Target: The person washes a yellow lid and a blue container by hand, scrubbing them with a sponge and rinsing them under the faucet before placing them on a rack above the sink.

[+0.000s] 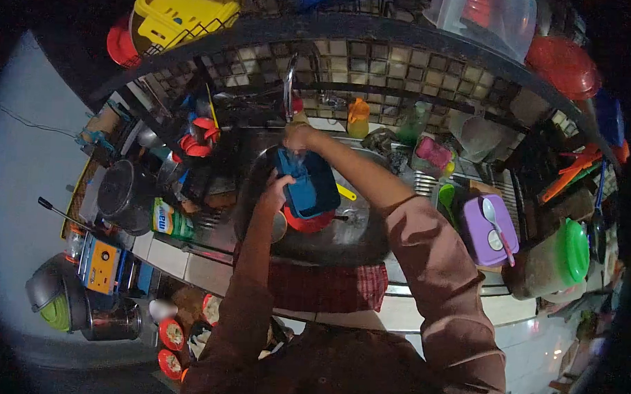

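A dark blue rectangular plastic container (311, 190) is held tilted over the sink under the tap (289, 88). My left hand (278, 190) grips its near left side, thumb on the wall. My right hand (300, 136) is closed at the far left corner, just below the spout; its fingers are blurred and partly hidden. What looks like water streaks the container's inside below that hand. Beneath the container, a red bowl (309, 221) rests in the steel sink (359, 244). A yellow-handled utensil (346, 192) lies right of it.
On the right stand a purple lidded box (491, 238) with a spoon on it and a green-lidded tub (574, 251). An orange-topped bottle (358, 117) is behind the sink. A green-and-white packet (172, 220) and dark pot (124, 196) sit left. A shelf (377, 32) overhangs the sink.
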A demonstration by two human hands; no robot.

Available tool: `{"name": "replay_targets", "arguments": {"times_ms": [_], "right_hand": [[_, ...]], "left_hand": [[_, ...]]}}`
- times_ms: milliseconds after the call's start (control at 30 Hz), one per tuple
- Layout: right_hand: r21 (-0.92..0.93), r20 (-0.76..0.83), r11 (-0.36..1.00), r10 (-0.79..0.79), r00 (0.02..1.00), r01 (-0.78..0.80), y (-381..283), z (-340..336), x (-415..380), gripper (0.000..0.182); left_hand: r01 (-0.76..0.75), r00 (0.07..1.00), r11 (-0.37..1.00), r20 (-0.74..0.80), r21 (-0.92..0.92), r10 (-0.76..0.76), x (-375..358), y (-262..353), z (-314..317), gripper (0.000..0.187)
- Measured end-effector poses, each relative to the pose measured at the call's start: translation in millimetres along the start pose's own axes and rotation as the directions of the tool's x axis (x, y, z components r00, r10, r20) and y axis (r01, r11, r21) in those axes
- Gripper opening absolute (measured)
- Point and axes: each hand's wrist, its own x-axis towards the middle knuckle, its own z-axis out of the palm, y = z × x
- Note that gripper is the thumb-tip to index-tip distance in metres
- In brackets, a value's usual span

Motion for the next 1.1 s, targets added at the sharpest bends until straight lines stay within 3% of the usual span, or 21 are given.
{"name": "replay_targets", "arguments": {"times_ms": [67,100,133,167,200,233,267,400,467,500,567,600,667,800,867,900,967,1000,1033,1067,1100], "right_hand": [[-0.027,0.021,1.0,0.001,1.0,0.0,-1.9,-4.0,-0.7,0.016],[-0.041,0.031,0.999,0.0,1.0,0.001,-2.9,-6.3,-0.7,0.017],[-0.056,0.041,0.998,0.001,0.999,0.001,-1.9,-4.8,1.5,0.019],[-0.07,0.052,0.998,0.002,0.999,0.001,-1.2,-3.5,2.8,0.02],[-0.071,0.052,0.997,0.001,0.999,0.003,-0.4,0.3,3.1,0.02],[0.173,-0.09,0.965,0.213,0.973,-0.195,5.9,17.1,10.3,0.024],[0.428,-0.172,0.84,0.439,0.882,-0.334,9.7,26.6,14.2,0.027],[0.267,-0.093,0.872,0.447,0.889,-0.411,-4.8,-10.0,-13.6,0.019],[0.706,0.199,0.515,0.514,0.834,-0.486,-8.5,-23.1,-19.5,0.023],[0.706,0.2,0.515,0.515,0.834,-0.487,-5.4,-15.3,-8.4,0.023],[0.679,0.437,0.5,0.314,0.843,-0.538,8.6,18.9,26.4,0.023],[0.678,0.437,0.5,0.314,0.842,-0.539,9.6,23.4,23.2,0.023],[0.862,0.368,0.298,0.19,0.91,-0.411,14.1,38.3,16.3,0.027],[0.913,0.253,0.28,0.185,0.95,-0.298,21.0,47.1,28.4,0.027],[0.596,0.226,0.681,0.367,0.902,-0.426,0.0,-9.1,-2.2,0.016],[0.596,0.227,0.68,0.367,0.902,-0.427,-5.7,-22.7,-14.5,0.016],[0.624,0.155,0.659,0.423,0.893,-0.421,-11.0,-34.8,-31.0,0.025],[0.624,0.156,0.658,0.423,0.893,-0.421,-11.6,-34.1,-30.3,0.025],[0.616,0.08,0.666,0.478,0.875,-0.42,-11.7,-29.8,-26.8,0.021],[0.608,0.002,0.673,0.529,0.849,-0.421,-10.3,-22.2,-20.8,0.019],[0.608,0.003,0.672,0.53,0.848,-0.422,-7.2,-16.4,-13.5,0.019]], "left_hand": [[0.266,0.958,0.91,-0.018,-0.319,-0.286,-5.2,20.4,6.4,0.015],[0.265,0.958,0.91,-0.021,-0.319,-0.286,-5.4,18.4,3.3,0.015],[0.156,0.987,0.987,-0.034,-0.047,-0.157,-4.8,18.2,-0.1,0.019],[0.03,1.0,0.973,-0.009,0.228,-0.029,-4.5,17.6,-2.3,0.023],[0.03,1.0,0.973,-0.01,0.228,-0.029,-5.3,16.0,-1.1,0.023],[0.213,0.974,0.953,-0.032,-0.215,-0.225,-6.8,62.0,15.9,0.029],[0.338,0.914,0.715,0.034,-0.612,-0.403,-7.5,88.6,25.4,0.035],[0.324,0.932,0.759,0.051,-0.566,-0.359,-7.3,57.7,17.5,0.042],[0.256,0.956,0.768,0.037,-0.587,-0.29,-15.5,90.1,29.9,0.042],[0.256,0.956,0.768,0.038,-0.587,-0.29,-13.1,86.6,29.0,0.042],[0.379,0.9,0.674,0.082,-0.633,-0.429,-6.9,70.3,24.7,0.043],[0.379,0.9,0.674,0.082,-0.634,-0.429,-7.5,71.0,25.6,0.043],[0.391,0.889,0.66,0.078,-0.642,-0.452,-9.6,73.0,27.2,0.045],[0.44,0.861,0.669,0.069,-0.599,-0.504,-9.0,74.0,29.7,0.047],[0.37,0.909,0.698,0.081,-0.614,-0.41,-4.1,68.0,31.7,0.05],[0.37,0.908,0.697,0.081,-0.614,-0.411,-1.7,65.4,33.7,0.05],[0.17,0.977,0.957,-0.089,-0.234,-0.195,4.9,58.8,36.7,0.056],[0.171,0.977,0.957,-0.089,-0.234,-0.196,11.3,55.5,36.3,0.056],[0.154,0.977,0.981,-0.165,0.121,-0.133,19.3,42.8,34.0,0.06],[0.143,0.976,0.876,-0.213,0.461,-0.047,23.4,48.4,36.0,0.066],[0.142,0.976,0.876,-0.212,0.461,-0.047,24.7,53.6,38.8,0.066]]}}
